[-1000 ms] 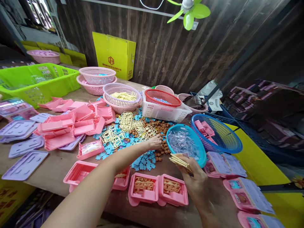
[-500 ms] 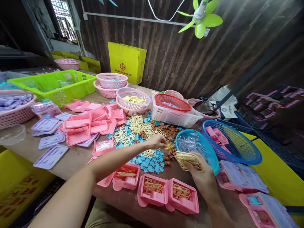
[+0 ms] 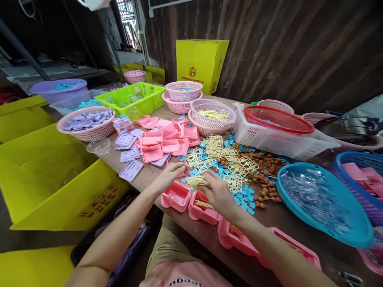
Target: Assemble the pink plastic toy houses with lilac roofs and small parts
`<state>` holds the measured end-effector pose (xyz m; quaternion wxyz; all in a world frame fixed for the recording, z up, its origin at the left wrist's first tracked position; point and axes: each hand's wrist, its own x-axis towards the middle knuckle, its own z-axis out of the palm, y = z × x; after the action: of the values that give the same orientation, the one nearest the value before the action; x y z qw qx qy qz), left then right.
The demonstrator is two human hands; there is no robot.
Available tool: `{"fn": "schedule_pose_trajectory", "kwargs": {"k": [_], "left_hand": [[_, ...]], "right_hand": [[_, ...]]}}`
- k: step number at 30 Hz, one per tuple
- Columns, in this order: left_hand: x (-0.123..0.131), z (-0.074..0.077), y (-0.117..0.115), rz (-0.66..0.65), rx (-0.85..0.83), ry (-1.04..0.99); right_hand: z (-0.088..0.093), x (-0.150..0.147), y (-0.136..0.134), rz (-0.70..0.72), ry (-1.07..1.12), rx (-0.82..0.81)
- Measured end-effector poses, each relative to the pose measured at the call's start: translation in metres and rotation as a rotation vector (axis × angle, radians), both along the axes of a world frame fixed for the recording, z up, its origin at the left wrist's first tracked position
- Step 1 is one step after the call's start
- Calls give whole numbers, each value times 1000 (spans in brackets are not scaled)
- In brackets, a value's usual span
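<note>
My right hand (image 3: 218, 195) grips a small stack of cream plastic frames (image 3: 197, 181) above the pink boxes along the table's front edge. Just to its left is my left hand (image 3: 169, 175), fingers drawn together beside a pink piece; whatever is between its fingertips is too small to make out. Below the hands sit an open pink box (image 3: 176, 196) and another pink box (image 3: 206, 209) with cream sticks inside. My right forearm partly covers more pink boxes to the right. Behind the hands, loose cream frames (image 3: 214, 147) lie over blue pieces (image 3: 247, 197).
Brown figures (image 3: 267, 175) lie beside a blue basin (image 3: 326, 235) of clear parts. Pink trays (image 3: 152, 139) and purple plates (image 3: 131, 170) are heaped at left. Behind stand a lilac basket (image 3: 214, 104), a white crate (image 3: 269, 141) and a green crate (image 3: 143, 105).
My view has turned left. My right hand has carried the cream frames left from beside the blue basin. My left hand has drawn back from the loose pieces to the box row.
</note>
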<state>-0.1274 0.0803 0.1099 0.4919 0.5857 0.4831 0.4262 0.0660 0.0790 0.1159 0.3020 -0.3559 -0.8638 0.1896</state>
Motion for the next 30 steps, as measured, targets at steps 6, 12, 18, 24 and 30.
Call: {"fn": "schedule_pose_trajectory", "kwargs": {"k": [6, 12, 18, 24, 30], "left_hand": [[-17, -56, -33, 373, 57, 49], [-8, -75, -42, 426, 143, 82], [-7, -87, -38, 390, 231, 272], [-9, -97, -34, 388, 199, 389], [-9, -80, -34, 389, 240, 682]], "right_hand": [[-40, -58, 1, 21, -179, -132], [-56, -86, -1, -39, -391, -125], [-59, -86, -6, -13, -513, -113], [-52, -69, -2, 36, -585, -130], [-28, 13, 15, -82, -388, -134]]}}
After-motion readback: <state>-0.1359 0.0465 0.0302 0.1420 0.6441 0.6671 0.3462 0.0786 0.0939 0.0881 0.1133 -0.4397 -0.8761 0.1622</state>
